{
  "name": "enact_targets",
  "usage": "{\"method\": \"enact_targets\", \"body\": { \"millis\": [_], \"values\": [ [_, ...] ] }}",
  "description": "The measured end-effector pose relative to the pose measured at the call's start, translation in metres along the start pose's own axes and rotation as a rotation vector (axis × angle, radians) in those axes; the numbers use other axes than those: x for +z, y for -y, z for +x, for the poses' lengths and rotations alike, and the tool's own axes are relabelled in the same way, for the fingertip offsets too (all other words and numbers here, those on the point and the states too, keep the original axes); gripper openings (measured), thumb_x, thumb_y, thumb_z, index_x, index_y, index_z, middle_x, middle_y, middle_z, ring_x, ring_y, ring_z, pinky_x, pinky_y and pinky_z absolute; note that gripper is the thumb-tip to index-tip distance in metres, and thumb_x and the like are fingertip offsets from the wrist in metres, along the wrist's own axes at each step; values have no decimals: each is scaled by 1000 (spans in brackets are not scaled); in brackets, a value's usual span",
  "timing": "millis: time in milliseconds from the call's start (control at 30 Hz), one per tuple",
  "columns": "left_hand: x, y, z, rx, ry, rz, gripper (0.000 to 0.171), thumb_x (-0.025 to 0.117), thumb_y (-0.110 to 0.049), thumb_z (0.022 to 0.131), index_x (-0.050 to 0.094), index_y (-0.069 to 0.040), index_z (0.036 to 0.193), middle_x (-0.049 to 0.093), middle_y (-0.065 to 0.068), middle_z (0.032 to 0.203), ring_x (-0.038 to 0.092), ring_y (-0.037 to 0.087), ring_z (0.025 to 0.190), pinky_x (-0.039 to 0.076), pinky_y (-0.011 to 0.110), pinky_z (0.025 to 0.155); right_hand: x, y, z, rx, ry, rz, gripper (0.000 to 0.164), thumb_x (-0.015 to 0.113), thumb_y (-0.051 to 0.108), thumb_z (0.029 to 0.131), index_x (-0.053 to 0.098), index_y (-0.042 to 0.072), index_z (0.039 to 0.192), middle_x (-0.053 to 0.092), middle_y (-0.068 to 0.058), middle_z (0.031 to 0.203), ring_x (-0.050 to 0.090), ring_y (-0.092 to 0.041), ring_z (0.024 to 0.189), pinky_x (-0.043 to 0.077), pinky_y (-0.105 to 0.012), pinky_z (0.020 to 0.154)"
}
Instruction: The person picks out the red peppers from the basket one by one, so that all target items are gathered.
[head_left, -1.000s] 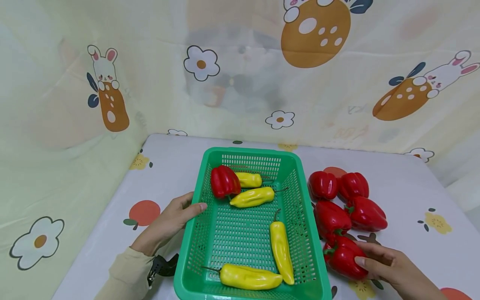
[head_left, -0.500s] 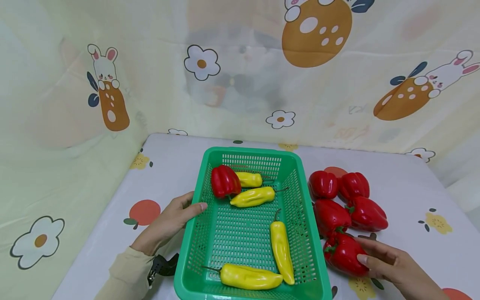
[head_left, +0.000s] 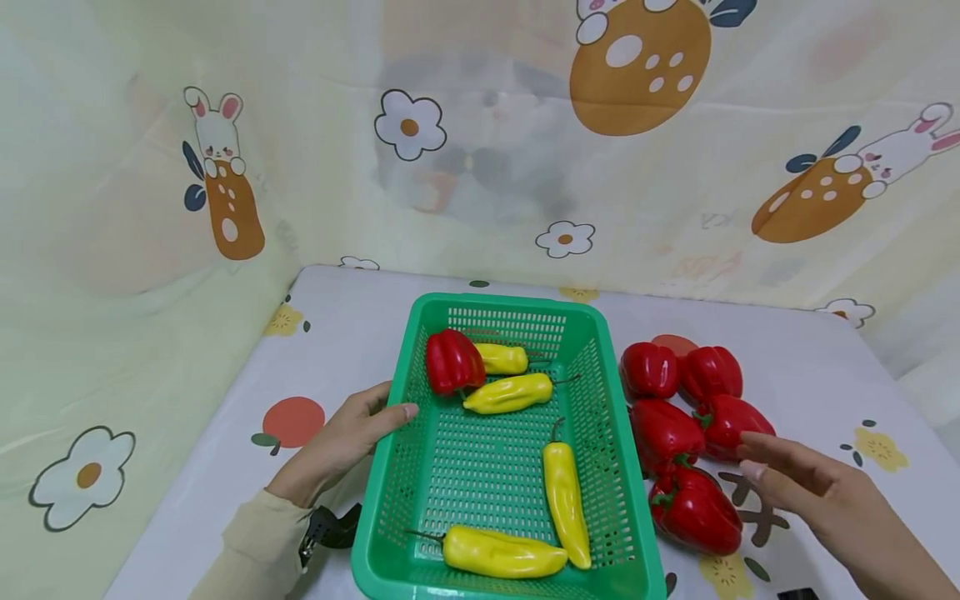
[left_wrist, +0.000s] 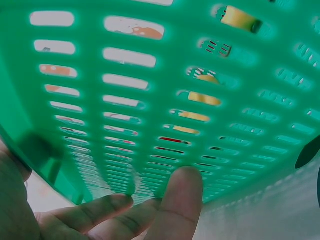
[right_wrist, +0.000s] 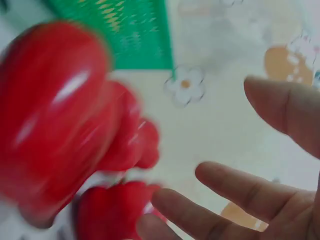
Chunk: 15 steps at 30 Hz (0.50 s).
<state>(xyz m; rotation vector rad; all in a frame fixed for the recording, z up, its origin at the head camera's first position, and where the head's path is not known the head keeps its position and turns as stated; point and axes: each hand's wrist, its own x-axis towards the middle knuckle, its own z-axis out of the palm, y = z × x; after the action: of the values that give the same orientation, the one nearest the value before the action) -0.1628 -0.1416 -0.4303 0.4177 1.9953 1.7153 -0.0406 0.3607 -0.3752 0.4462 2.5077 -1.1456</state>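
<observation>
My left hand [head_left: 360, 433] grips the left rim of a green plastic basket [head_left: 375, 500], its thumb over the edge; in the left wrist view, fingers [left_wrist: 182, 200] lie against the slotted outside. A red bell pepper [head_left: 453, 362] and several long yellow peppers [head_left: 508, 393] lie inside the basket. To its right, several red bell peppers sit clustered on the table, including the nearest red bell pepper [head_left: 697, 510]. Above and right of it, my right hand [head_left: 832, 492] hovers with fingers extended and holds nothing. Its fingers [right_wrist: 240, 190] appear spread in the right wrist view.
The table [head_left: 337, 333] wears a white cloth printed with fruit and flowers. A cream curtain [head_left: 487, 192] with rabbit and flower prints hangs at the back and along the sides. A black strap [head_left: 333, 529] is on the left wrist.
My right hand has let go of the nearest red bell pepper and moved right and slightly up, away from it. My left hand stays on the basket rim.
</observation>
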Motion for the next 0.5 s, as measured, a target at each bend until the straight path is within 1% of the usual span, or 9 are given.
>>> {"method": "enact_targets", "body": {
  "millis": [33,100,200,267,300,367,433,500],
  "values": [
    [0,0,0,2,1,0,59,56,-28,108,39,2,156,69,30,121,77,37,92,65,46,79,0,7,-1,-34,-25,-12,78,53,52,106,30,1,162,49,-31,150,60,-39,120,64,-50,84],
    [0,-1,0,3,3,0,59,56,-28,108,40,1,156,69,29,121,77,38,93,65,46,80,2,22,-1,-116,-64,-17,73,55,49,106,34,5,161,45,-30,155,52,-42,127,65,-46,82],
    [0,-1,1,3,4,-1,59,56,-28,108,40,1,156,69,29,122,77,37,94,65,46,81,9,52,2,-244,-70,-1,66,58,43,106,39,10,160,49,-24,154,53,-41,129,64,-37,78],
    [0,-1,1,3,3,0,59,56,-28,108,40,1,156,68,29,122,77,36,94,65,46,81,15,78,7,-331,-42,21,61,58,41,107,43,11,158,52,-19,152,57,-39,128,64,-35,81],
    [0,0,1,2,-1,-1,59,56,-28,107,40,1,156,68,29,122,77,36,93,65,46,81,19,91,10,-363,-24,32,60,59,40,106,44,11,157,54,-18,152,59,-38,127,63,-34,84],
    [0,0,0,2,-5,-1,59,56,-27,107,40,1,156,69,29,121,77,35,93,65,45,81,29,118,17,-415,18,56,60,60,41,106,46,10,156,55,-16,150,61,-36,125,63,-37,89],
    [0,0,0,4,-7,2,59,56,-27,107,39,2,156,69,29,121,77,35,92,65,45,81,40,142,25,-431,72,89,62,62,42,104,46,10,155,56,-16,149,63,-35,124,61,-40,95],
    [0,0,-1,6,-6,5,60,56,-27,107,39,2,156,69,29,121,77,35,93,65,45,81,50,162,35,-432,125,106,65,64,43,103,46,10,156,55,-15,150,62,-33,125,60,-42,98]
  ]
}}
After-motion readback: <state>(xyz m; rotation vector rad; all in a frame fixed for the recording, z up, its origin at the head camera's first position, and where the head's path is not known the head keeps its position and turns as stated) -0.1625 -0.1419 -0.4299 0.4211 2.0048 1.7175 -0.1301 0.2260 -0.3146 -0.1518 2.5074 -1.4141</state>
